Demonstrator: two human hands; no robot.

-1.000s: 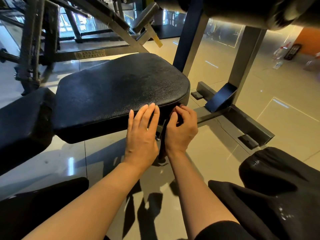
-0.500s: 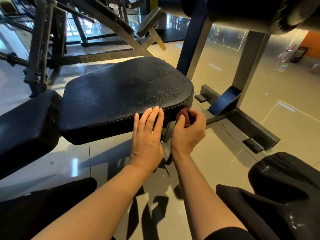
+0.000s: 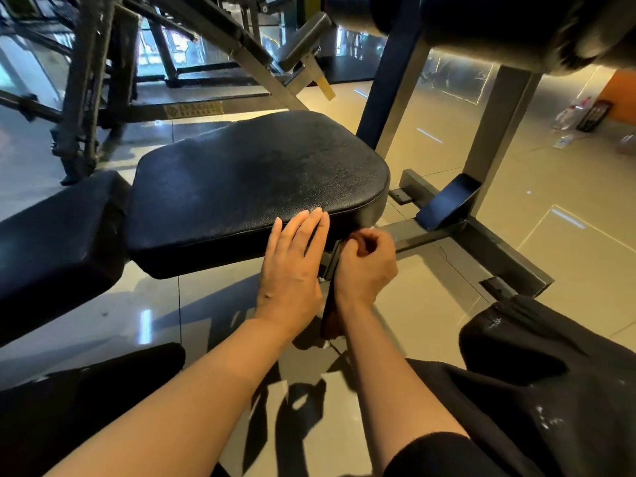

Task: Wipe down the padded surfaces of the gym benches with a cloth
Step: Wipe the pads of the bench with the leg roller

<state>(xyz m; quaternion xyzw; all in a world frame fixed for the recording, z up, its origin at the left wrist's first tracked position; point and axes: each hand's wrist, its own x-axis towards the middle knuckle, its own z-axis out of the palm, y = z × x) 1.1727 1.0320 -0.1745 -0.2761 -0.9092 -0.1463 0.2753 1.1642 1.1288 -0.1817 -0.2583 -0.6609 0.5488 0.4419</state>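
The black padded seat [image 3: 254, 187] of a gym bench lies in front of me, level with my hands. My left hand [image 3: 292, 266] rests flat against the seat's near edge, fingers straight and together. Just right of it, below the seat's front corner, my right hand [image 3: 366, 266] has its fingers curled round what looks like a dark cloth [image 3: 331, 318], which hangs down between my wrists. Most of that cloth is hidden by the hand. A second black pad [image 3: 51, 242] adjoins the seat on the left.
The bench's grey steel frame [image 3: 481, 242] runs along the tiled floor to the right, with an upright post [image 3: 499, 125] behind it. A padded roller [image 3: 499, 25] overhangs at top right. Other machines [image 3: 103, 80] stand at the back left. My dark-clothed knees [image 3: 550, 373] frame the bottom.
My right hand has drawn back from the seat's edge and curled tighter below the corner. My left hand stays flat on the seat's edge. The view has shifted slightly.
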